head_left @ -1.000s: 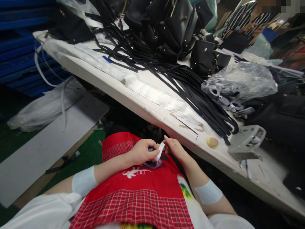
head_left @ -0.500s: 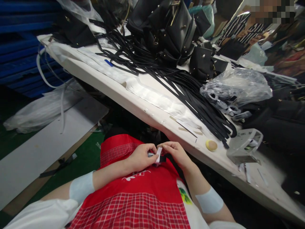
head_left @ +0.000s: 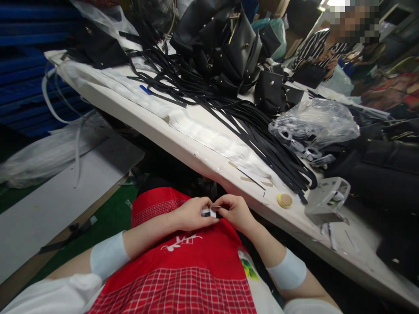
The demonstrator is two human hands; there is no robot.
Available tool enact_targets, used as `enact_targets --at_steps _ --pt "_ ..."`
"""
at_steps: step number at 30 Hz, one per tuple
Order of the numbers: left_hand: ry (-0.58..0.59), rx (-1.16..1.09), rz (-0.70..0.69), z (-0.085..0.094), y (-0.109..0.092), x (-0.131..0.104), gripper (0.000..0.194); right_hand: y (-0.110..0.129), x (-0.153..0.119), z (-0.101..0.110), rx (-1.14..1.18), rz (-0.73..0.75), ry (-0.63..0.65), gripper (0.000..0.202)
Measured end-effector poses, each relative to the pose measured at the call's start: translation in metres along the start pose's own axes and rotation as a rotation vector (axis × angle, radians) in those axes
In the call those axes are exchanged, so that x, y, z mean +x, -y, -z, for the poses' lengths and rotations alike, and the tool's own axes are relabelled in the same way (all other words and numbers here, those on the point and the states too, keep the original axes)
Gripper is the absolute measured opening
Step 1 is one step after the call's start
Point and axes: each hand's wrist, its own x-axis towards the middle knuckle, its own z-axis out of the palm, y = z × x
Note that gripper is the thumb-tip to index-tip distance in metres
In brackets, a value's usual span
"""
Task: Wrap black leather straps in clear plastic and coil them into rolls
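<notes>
My left hand (head_left: pixel 192 214) is closed around a small black-and-white banded piece (head_left: pixel 207 213) above the lap of the red apron (head_left: pixel 186 257). Its exact kind is hard to make out, since the fingers cover part of it. Close beside it, my right hand (head_left: pixel 237 213) pinches a thin, narrow strip (head_left: pixel 215 207) between thumb and fingers. The strip's near end meets the left fingertips. Both hands are in front of the table edge, below the tabletop.
On the white table (head_left: pixel 137 115) lie black straps (head_left: pixel 255 126), black bags (head_left: pixel 242 48), a clear plastic bag (head_left: pixel 322 120), a tape dispenser (head_left: pixel 327 198) and a round yellow-rimmed piece (head_left: pixel 284 200). A person in a striped top (head_left: pixel 303 50) handles black material across the table.
The white strip that stood upright between my hands now shows as a thin edge in my right fingers. My right hand has turned and closed in; the view has shifted slightly.
</notes>
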Motion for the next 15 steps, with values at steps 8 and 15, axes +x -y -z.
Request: enact_targets --at_steps 8,15 --pt "0.032 -0.688 0.063 0.024 0.000 0.018 0.034 0.015 -0.013 0.013 -0.238 0.383 -0.068 0.035" --pt "0.167 -0.747 0.121 0.012 -0.029 0.037 0.037 0.012 -0.043 0.041 -0.493 0.402 -0.363 0.037"
